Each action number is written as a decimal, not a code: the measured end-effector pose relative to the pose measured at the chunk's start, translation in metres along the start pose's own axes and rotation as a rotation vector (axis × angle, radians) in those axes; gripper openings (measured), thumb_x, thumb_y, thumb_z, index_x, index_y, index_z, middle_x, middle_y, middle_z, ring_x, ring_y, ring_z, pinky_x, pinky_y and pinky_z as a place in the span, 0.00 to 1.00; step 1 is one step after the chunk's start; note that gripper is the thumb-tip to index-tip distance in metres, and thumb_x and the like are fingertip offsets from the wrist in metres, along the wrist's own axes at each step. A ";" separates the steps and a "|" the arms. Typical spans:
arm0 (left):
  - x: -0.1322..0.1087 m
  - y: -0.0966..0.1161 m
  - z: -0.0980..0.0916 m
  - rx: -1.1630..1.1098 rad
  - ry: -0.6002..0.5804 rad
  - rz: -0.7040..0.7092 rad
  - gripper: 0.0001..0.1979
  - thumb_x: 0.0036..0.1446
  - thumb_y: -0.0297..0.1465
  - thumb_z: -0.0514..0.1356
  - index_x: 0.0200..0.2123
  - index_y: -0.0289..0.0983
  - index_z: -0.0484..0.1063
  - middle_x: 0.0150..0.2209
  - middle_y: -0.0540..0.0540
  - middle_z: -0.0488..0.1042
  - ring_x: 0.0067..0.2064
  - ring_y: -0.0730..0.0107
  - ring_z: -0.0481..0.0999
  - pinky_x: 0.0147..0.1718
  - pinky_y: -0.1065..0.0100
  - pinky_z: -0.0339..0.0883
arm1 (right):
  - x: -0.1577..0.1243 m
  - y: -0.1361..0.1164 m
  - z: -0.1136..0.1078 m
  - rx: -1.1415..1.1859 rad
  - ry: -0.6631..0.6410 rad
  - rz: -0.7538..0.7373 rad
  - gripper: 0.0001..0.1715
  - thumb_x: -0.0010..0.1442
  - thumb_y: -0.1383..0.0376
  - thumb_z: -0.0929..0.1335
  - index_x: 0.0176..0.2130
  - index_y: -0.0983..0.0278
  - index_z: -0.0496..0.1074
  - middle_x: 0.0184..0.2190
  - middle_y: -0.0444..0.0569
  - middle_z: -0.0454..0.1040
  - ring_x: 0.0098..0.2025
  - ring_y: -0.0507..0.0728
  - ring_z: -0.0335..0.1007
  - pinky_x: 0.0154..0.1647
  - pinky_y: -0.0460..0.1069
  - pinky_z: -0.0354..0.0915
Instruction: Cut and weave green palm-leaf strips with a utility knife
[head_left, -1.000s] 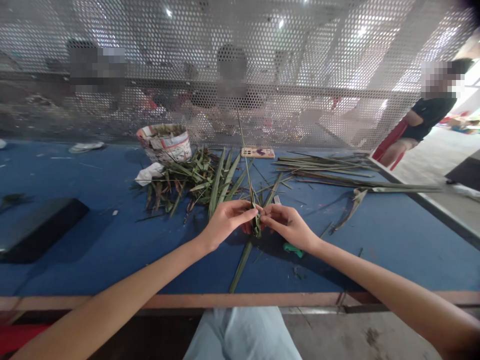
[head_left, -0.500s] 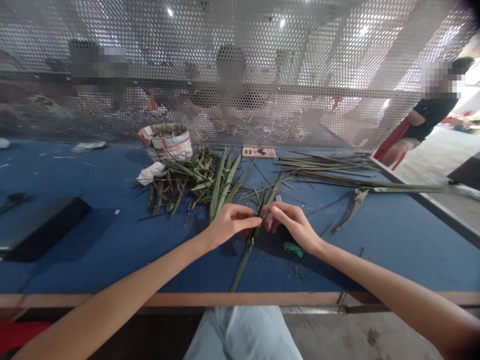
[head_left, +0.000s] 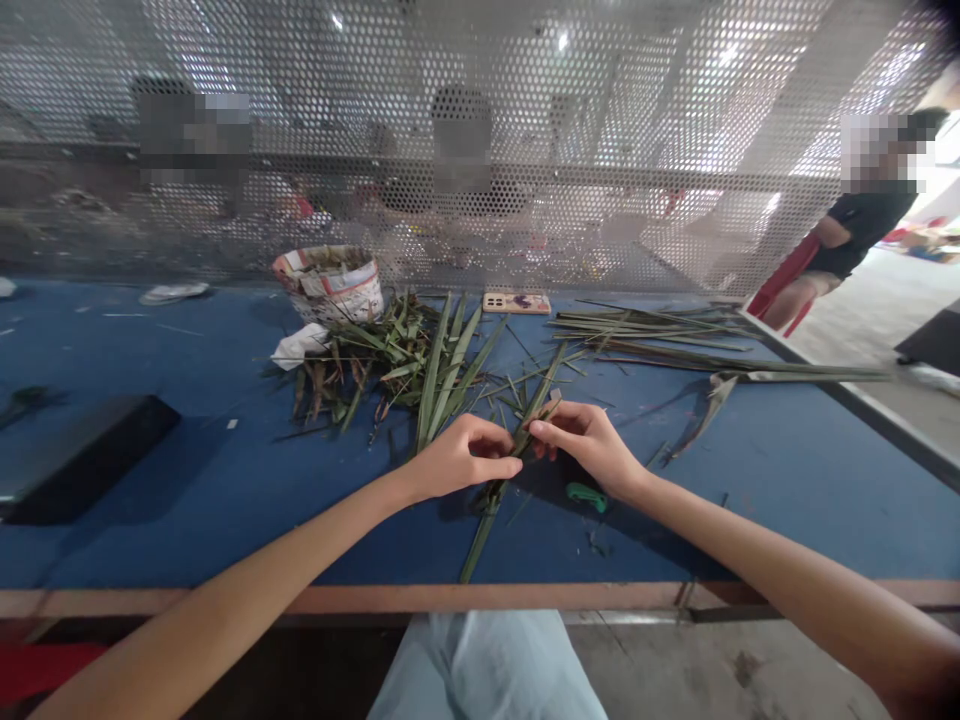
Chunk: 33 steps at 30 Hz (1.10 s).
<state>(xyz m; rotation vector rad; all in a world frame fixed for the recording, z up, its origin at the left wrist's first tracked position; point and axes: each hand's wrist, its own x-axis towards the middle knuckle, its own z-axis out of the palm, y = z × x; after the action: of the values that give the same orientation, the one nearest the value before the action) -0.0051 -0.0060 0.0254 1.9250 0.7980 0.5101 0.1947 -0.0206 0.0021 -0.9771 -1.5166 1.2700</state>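
Observation:
Between my hands lies a long green leaf strip (head_left: 486, 530), slanting from near the table's front edge up toward the back, with folded bits around its middle. My left hand (head_left: 471, 452) is closed on it from the left, thumb in front and fingers curled behind. From the right, my right hand (head_left: 581, 438) pinches the leaf slightly higher up, thumb against fingers. The fingers partly hide the folded section. A small green coiled item (head_left: 586, 496) rests on the table just below my right hand.
Cut leaves (head_left: 397, 360) are heaped at back left, before a paper-covered bucket (head_left: 330, 285). A phone (head_left: 516, 302) lies by the perforated metal screen (head_left: 600, 220). Long leaf strips (head_left: 645, 330) lie at right. A black box (head_left: 97, 450) stands left; a person (head_left: 862, 230) sits beyond the right edge.
My left thumb has moved slightly down along the leaf strip. My right thumb has come in closer against the leaf, and the fingers have shifted a little. The surroundings look the same.

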 end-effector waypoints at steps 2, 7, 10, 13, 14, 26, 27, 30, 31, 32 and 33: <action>0.000 0.002 0.000 0.003 0.008 0.024 0.13 0.53 0.36 0.59 0.22 0.34 0.71 0.21 0.52 0.64 0.25 0.75 0.62 0.25 0.72 0.55 | 0.000 -0.001 0.000 -0.006 -0.012 -0.001 0.19 0.52 0.51 0.72 0.31 0.65 0.74 0.22 0.44 0.72 0.24 0.50 0.65 0.25 0.46 0.64; -0.001 0.005 0.003 -0.194 -0.006 0.016 0.13 0.57 0.38 0.58 0.31 0.34 0.76 0.33 0.45 0.77 0.38 0.66 0.73 0.40 0.67 0.64 | -0.001 -0.004 0.001 -0.021 -0.070 -0.014 0.18 0.51 0.51 0.72 0.29 0.65 0.74 0.24 0.45 0.73 0.25 0.51 0.66 0.26 0.46 0.64; 0.000 0.003 0.004 -0.367 -0.041 -0.074 0.14 0.57 0.39 0.58 0.33 0.33 0.76 0.29 0.44 0.78 0.33 0.67 0.75 0.37 0.68 0.66 | -0.002 -0.004 0.001 -0.015 -0.080 -0.014 0.18 0.52 0.52 0.72 0.29 0.64 0.74 0.23 0.45 0.73 0.25 0.51 0.66 0.27 0.47 0.64; 0.001 0.000 0.004 -0.501 -0.066 -0.123 0.18 0.59 0.42 0.56 0.34 0.32 0.77 0.26 0.42 0.78 0.29 0.69 0.75 0.33 0.69 0.66 | -0.002 -0.004 0.001 0.001 -0.086 -0.027 0.16 0.52 0.53 0.72 0.29 0.64 0.74 0.22 0.44 0.73 0.25 0.51 0.66 0.27 0.47 0.64; 0.002 -0.001 0.004 -0.540 -0.075 -0.136 0.20 0.60 0.42 0.54 0.34 0.31 0.77 0.27 0.41 0.78 0.29 0.69 0.76 0.33 0.69 0.67 | -0.002 -0.003 0.001 0.006 -0.094 -0.032 0.16 0.52 0.54 0.72 0.28 0.64 0.75 0.23 0.44 0.73 0.25 0.51 0.66 0.27 0.47 0.64; 0.001 -0.002 0.001 -0.550 -0.124 -0.162 0.14 0.57 0.36 0.58 0.34 0.31 0.78 0.29 0.41 0.80 0.32 0.67 0.78 0.35 0.69 0.68 | -0.002 -0.003 0.002 0.062 -0.114 -0.014 0.16 0.46 0.55 0.76 0.27 0.65 0.76 0.24 0.46 0.74 0.26 0.51 0.67 0.27 0.46 0.64; 0.001 -0.001 0.000 -0.536 -0.116 -0.144 0.14 0.57 0.36 0.58 0.34 0.31 0.77 0.30 0.40 0.80 0.33 0.67 0.78 0.36 0.69 0.68 | -0.002 -0.004 0.003 0.055 -0.108 -0.013 0.16 0.46 0.55 0.76 0.27 0.65 0.76 0.23 0.46 0.74 0.25 0.51 0.67 0.27 0.46 0.64; 0.000 0.000 0.001 -0.443 -0.072 -0.093 0.12 0.55 0.35 0.60 0.35 0.31 0.77 0.30 0.41 0.80 0.34 0.66 0.78 0.37 0.69 0.68 | -0.001 -0.003 0.003 0.039 -0.084 -0.008 0.18 0.45 0.53 0.75 0.27 0.66 0.76 0.24 0.45 0.74 0.24 0.49 0.65 0.26 0.45 0.64; 0.000 0.000 0.002 -0.398 -0.051 -0.083 0.12 0.54 0.35 0.61 0.35 0.31 0.77 0.30 0.41 0.80 0.33 0.67 0.78 0.36 0.70 0.68 | -0.001 -0.002 0.003 0.035 -0.072 -0.005 0.19 0.45 0.53 0.75 0.26 0.66 0.75 0.24 0.46 0.74 0.24 0.49 0.65 0.25 0.45 0.64; 0.000 0.000 0.003 -0.350 -0.031 -0.076 0.12 0.54 0.35 0.62 0.34 0.31 0.77 0.30 0.42 0.80 0.32 0.67 0.78 0.34 0.71 0.67 | -0.001 -0.001 0.003 0.027 -0.059 -0.002 0.19 0.45 0.53 0.76 0.25 0.67 0.75 0.24 0.45 0.73 0.23 0.49 0.65 0.25 0.45 0.63; 0.000 0.000 0.004 -0.304 -0.015 -0.071 0.12 0.53 0.35 0.63 0.34 0.31 0.78 0.29 0.42 0.80 0.31 0.68 0.77 0.31 0.72 0.66 | 0.000 0.000 0.003 0.018 -0.047 -0.001 0.19 0.45 0.53 0.75 0.25 0.67 0.75 0.24 0.45 0.73 0.23 0.49 0.64 0.24 0.45 0.63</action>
<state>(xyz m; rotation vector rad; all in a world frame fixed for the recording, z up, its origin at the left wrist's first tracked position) -0.0028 -0.0082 0.0235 1.6138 0.7309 0.5400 0.1920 -0.0218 0.0022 -0.9407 -1.5396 1.3119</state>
